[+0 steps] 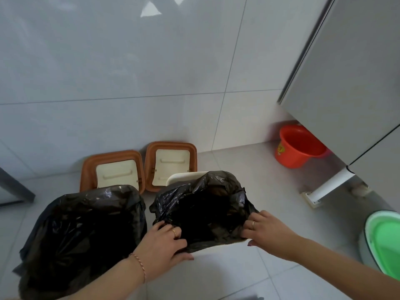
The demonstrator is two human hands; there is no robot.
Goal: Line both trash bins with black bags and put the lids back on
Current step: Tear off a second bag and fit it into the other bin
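My left hand (pixel 165 241) and right hand (pixel 263 225) each pinch the crumpled black bag (pixel 203 211) at the near rim of the white bin (pixel 216 251), its far rim still bare. Beside it on the left, the second bin's bag (pixel 82 226) is draped fully over, hiding that bin. Beyond, two brown lids (pixel 171 165) lean against the wall

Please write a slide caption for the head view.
Both hands, left hand and right hand, fit a black bag over the right bin.
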